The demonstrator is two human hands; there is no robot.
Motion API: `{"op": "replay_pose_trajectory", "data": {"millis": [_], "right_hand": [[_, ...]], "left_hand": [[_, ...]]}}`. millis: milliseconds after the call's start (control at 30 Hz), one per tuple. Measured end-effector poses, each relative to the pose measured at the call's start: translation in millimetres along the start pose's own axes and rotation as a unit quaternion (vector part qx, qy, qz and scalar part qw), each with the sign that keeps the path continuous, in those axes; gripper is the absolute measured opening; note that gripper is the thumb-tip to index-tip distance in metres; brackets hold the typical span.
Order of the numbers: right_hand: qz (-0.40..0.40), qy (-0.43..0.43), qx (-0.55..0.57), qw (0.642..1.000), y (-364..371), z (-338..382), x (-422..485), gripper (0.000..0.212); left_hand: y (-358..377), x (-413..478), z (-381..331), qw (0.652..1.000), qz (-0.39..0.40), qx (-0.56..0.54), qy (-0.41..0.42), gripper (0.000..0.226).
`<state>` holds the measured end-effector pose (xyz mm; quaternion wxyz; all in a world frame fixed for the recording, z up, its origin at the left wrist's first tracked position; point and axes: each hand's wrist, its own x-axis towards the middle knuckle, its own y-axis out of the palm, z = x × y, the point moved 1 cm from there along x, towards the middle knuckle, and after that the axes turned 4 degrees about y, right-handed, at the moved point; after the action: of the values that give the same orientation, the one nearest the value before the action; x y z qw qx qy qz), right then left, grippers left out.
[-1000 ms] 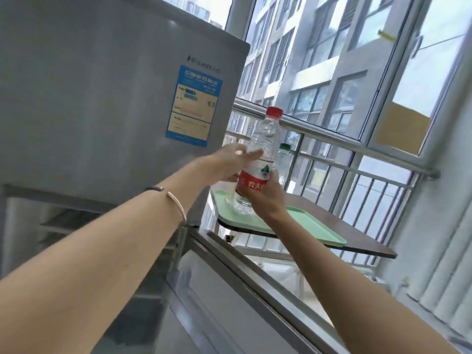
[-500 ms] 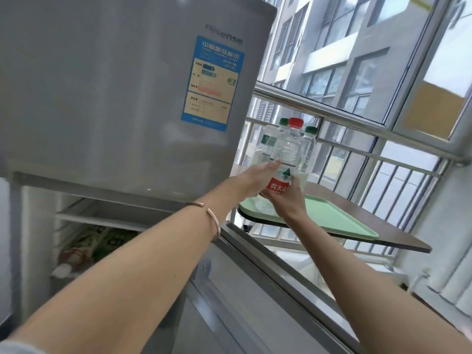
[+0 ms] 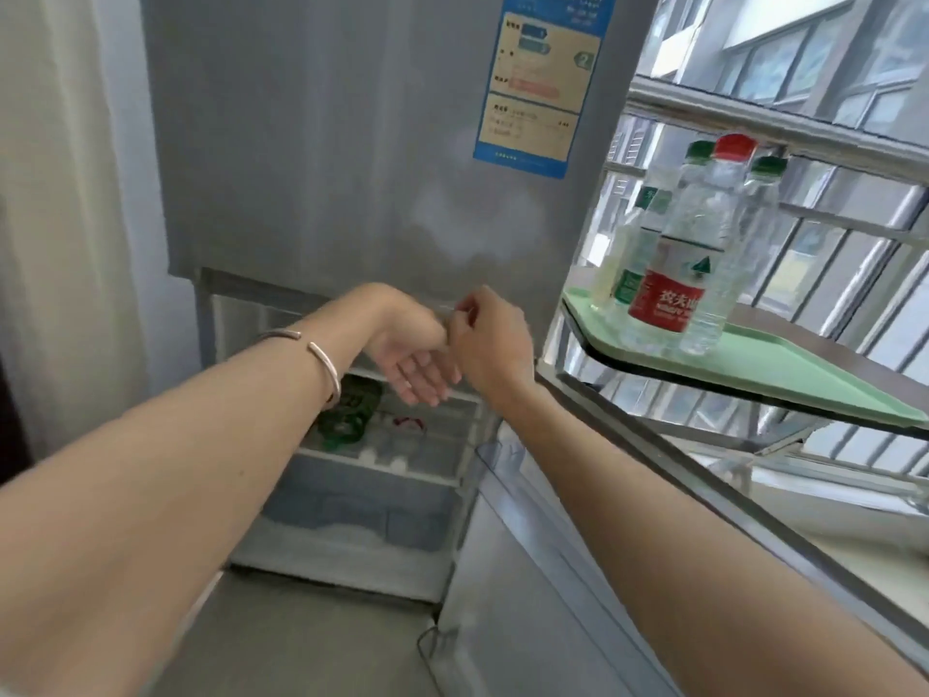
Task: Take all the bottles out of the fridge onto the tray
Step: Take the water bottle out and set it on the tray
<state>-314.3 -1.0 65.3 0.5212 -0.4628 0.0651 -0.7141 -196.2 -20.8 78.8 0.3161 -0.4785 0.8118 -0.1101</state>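
Three clear water bottles stand together on the left end of the green tray [image 3: 794,367]: a red-capped bottle [image 3: 696,244] with a red label in front, and two green-capped bottles [image 3: 636,244] [image 3: 759,208] behind it. Both hands are in front of the open lower fridge compartment [image 3: 362,500], away from the tray. My left hand [image 3: 414,357] hangs with loose, spread fingers and holds nothing. My right hand [image 3: 490,344] touches it, fingers curled, with nothing in it. On the fridge shelf lie a green-labelled bottle [image 3: 347,420] and a red-marked item [image 3: 409,422], partly hidden by my left arm.
The grey upper fridge door [image 3: 352,143] with a blue sticker is closed. The lower fridge door [image 3: 543,570] swings open towards me on the right. The tray rests on a brown table [image 3: 885,379] next to a metal window railing [image 3: 804,128].
My right hand has let go of the red-capped bottle, which now stands on the tray. Both hands have drawn back left and down to the fridge opening. The view has tilted down.
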Motion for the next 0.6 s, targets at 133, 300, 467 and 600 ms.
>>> {"op": "replay_pose_trajectory", "data": {"millis": [133,300,467,600], "right_hand": [[0.157,0.056,-0.035,0.985,92,-4,-28,0.020],[0.330,0.141,-0.115,0.926,193,-57,-40,0.033],[0.397,0.172,-0.185,0.882,255,-124,-42,0.060],[0.410,0.179,-0.237,0.862,290,-164,-39,0.063]], "left_hand": [[-10,25,96,0.992,-0.038,0.040,-0.112,0.026],[-11,88,178,0.976,-0.202,0.042,-0.072,0.025],[-10,147,212,0.963,-0.266,0.032,-0.019,0.023],[-9,188,235,0.968,-0.250,0.005,-0.005,0.028]]}}
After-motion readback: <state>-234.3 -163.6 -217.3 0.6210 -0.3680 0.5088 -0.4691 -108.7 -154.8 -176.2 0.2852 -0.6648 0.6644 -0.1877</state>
